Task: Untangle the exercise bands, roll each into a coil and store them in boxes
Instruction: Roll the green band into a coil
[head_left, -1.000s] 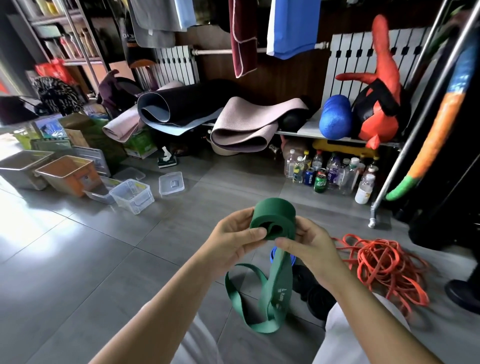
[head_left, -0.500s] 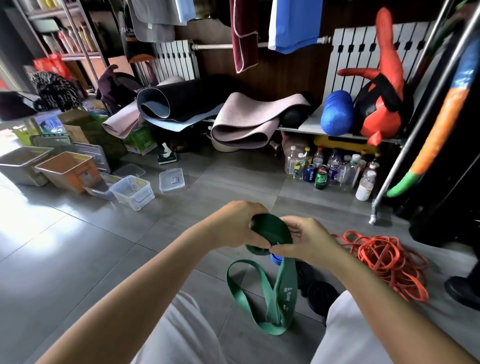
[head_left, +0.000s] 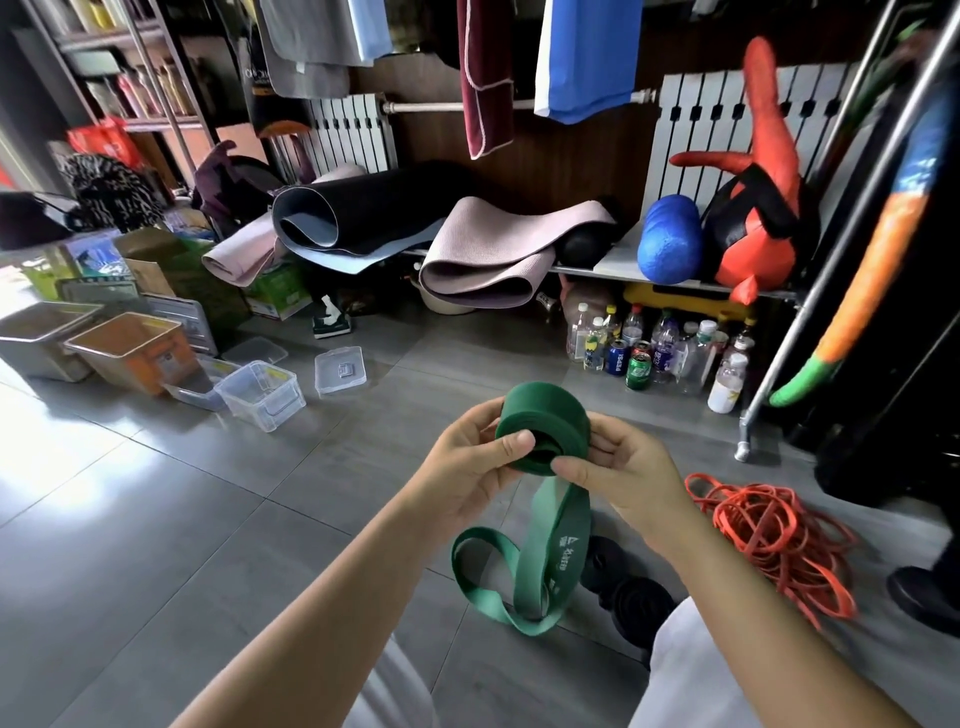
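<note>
Green coil: we are holding the rolled part of the green band (head_left: 545, 415) in mid-air at the centre of the view. Raising it this way is, in our judgement, letting the unrolled length hang free and feed in flat.
Left hand: the left hand (head_left: 467, 467) is gripping the coil from 9 o'clock, with the thumb pressing across the near face and the fingers curling behind. We are reading this as a clamp that stops the turns springing open.
Right hand: the right hand (head_left: 623, 467) is gripping the coil from 3 o'clock. Its thumb is sitting at the 6 o'clock edge, where the tail leaves, probably to guide the next turn.
Loose tail: the loose tail (head_left: 519, 587) is hanging at 6 o'clock and looping low between the knees. We cannot tell whether it is touching the floor.
Step in hand: we are rolling, and the coil is not yet complete.
Storage: the clear boxes (head_left: 260, 395) are standing open at 10 o'clock, well apart from the coil and likely waiting to take it.
Count, bands: we are counting one green band and one orange tangle (head_left: 769, 540) at 4 o'clock, whose strands are too snarled to count. Two dark rolled items (head_left: 618, 577) are lying at 5 o'clock.
Count, containers: we are counting two clear boxes, two clear lids (head_left: 340, 370), one orange bin (head_left: 130, 348) and one grey bin (head_left: 41, 332).
</note>
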